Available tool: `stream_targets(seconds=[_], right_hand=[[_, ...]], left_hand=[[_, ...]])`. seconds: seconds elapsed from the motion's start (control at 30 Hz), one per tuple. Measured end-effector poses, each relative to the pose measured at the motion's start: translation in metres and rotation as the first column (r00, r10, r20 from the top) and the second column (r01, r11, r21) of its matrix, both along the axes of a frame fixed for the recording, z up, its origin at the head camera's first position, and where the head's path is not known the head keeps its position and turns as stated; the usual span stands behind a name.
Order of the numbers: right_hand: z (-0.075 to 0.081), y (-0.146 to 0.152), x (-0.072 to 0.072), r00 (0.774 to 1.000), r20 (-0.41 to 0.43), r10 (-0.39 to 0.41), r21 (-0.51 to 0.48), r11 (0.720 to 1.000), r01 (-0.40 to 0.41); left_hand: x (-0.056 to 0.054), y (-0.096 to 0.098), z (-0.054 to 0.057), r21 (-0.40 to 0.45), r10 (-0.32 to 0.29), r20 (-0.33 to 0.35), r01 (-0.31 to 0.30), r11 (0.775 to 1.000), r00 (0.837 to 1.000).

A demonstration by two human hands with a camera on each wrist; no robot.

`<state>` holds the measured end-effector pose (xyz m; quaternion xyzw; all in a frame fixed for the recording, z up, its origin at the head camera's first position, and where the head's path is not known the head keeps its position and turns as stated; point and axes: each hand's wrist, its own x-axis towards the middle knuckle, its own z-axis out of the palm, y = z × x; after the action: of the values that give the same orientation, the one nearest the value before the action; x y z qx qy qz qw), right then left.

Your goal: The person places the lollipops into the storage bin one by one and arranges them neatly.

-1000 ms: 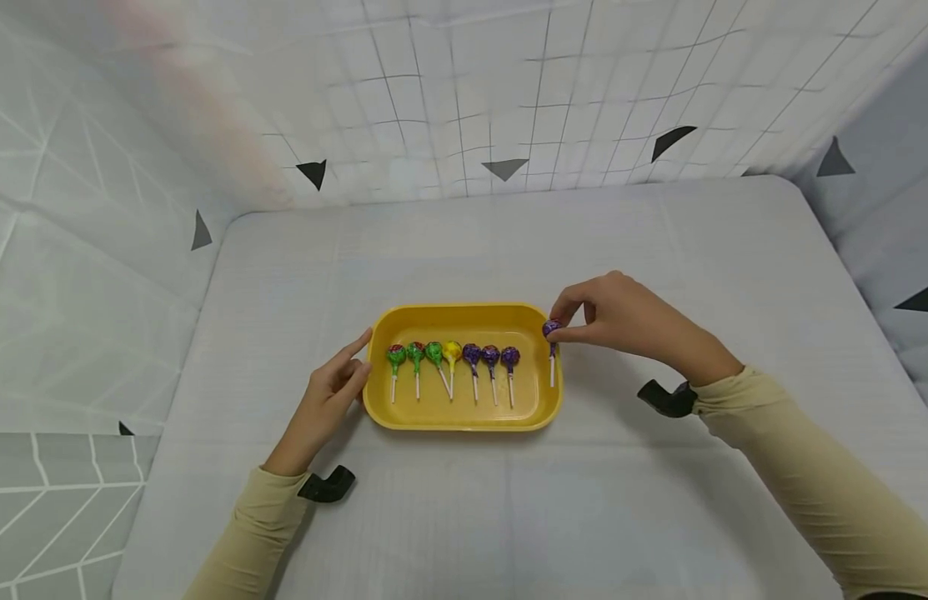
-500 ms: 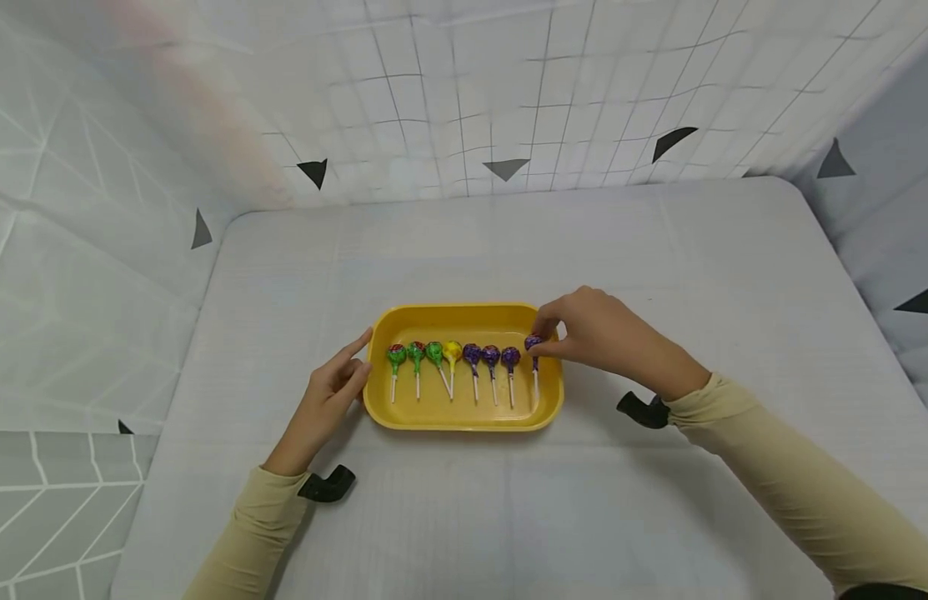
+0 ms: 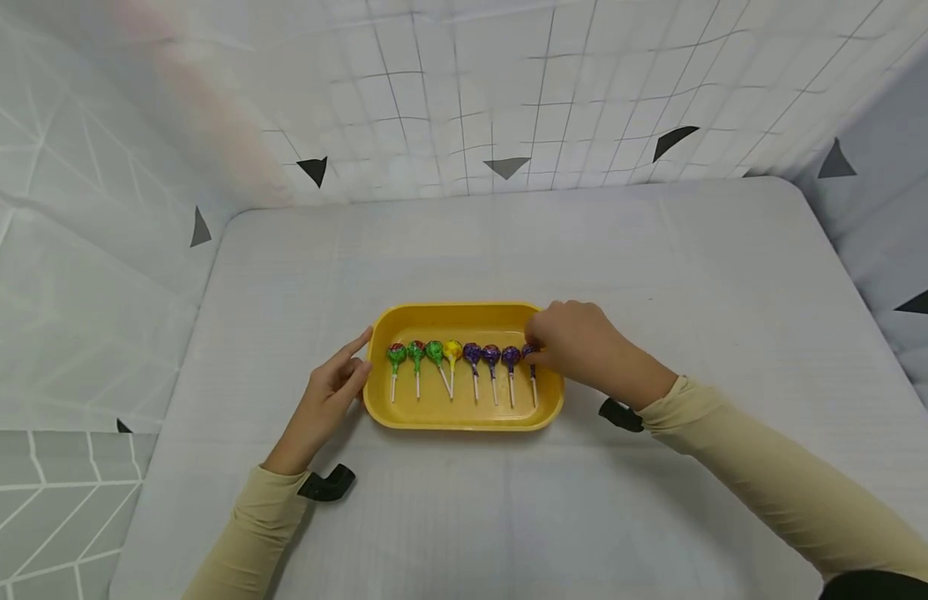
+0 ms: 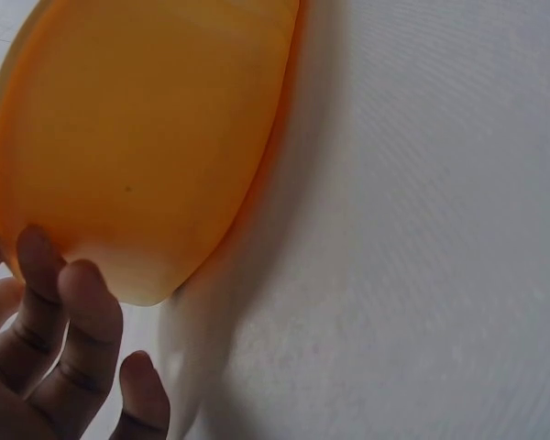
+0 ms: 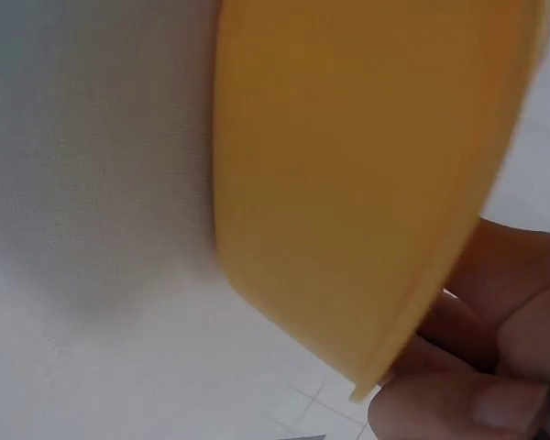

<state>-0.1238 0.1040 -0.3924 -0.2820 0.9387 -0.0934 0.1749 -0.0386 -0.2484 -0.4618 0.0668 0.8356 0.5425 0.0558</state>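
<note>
A yellow tray [image 3: 464, 418] lies on the white table, with several wrapped lollipops in a row inside it, sticks toward the front. From the left come green ones with red tops [image 3: 397, 355], a green one [image 3: 434, 352], a yellow one [image 3: 452, 351] and purple ones [image 3: 491, 357]. At the row's right end my right hand [image 3: 587, 346] pinches the head of a purple lollipop [image 3: 534, 372], partly hidden by the fingers. My left hand [image 3: 330, 408] rests against the tray's left end; its fingers [image 4: 90, 316] touch the outer wall in the left wrist view.
The white table [image 3: 501, 508] spreads around the tray. A white gridded sheet [image 3: 464, 100] hangs behind, with more hanging cloth at both sides. Black curved pieces [image 3: 327, 483] sit at both wrists.
My right hand has moved left and down from the tray's right rim, carrying the purple lollipop to the right end of the row. The left hand and tray have stayed put.
</note>
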Motion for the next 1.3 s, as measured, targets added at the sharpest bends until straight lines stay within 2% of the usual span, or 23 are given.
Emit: stream_targets(seconds=[0.4, 0.67, 1.0, 1.2, 1.3], right_hand=[[-0.001, -0.010, 0.006, 0.987, -0.142, 0.073, 0.162, 0.986, -0.049], [-0.005, -0.012, 0.009, 0.979, -0.185, 0.086, 0.213, 0.976, -0.046], [-0.005, -0.006, 0.008, 0.986, -0.160, 0.047, 0.180, 0.983, -0.018], [-0.006, -0.003, 0.012, 0.994, -0.106, -0.006, 0.129, 0.991, 0.019], [-0.005, 0.000, 0.014, 0.997, -0.068, -0.029, 0.090, 0.995, 0.035]], left_hand=[[-0.001, 0.001, -0.002, 0.001, -0.004, 0.004, 0.004, 1.000, 1.000], [-0.004, 0.004, -0.004, 0.007, -0.007, 0.004, 0.007, 1.000, 1.000], [-0.006, 0.005, -0.005, 0.002, -0.002, 0.039, 0.002, 1.000, 0.999], [-0.002, 0.003, -0.006, -0.008, -0.003, 0.060, 0.003, 1.000, 0.998], [0.000, 0.002, -0.006, -0.046, -0.002, 0.040, 0.004, 0.999, 0.999]])
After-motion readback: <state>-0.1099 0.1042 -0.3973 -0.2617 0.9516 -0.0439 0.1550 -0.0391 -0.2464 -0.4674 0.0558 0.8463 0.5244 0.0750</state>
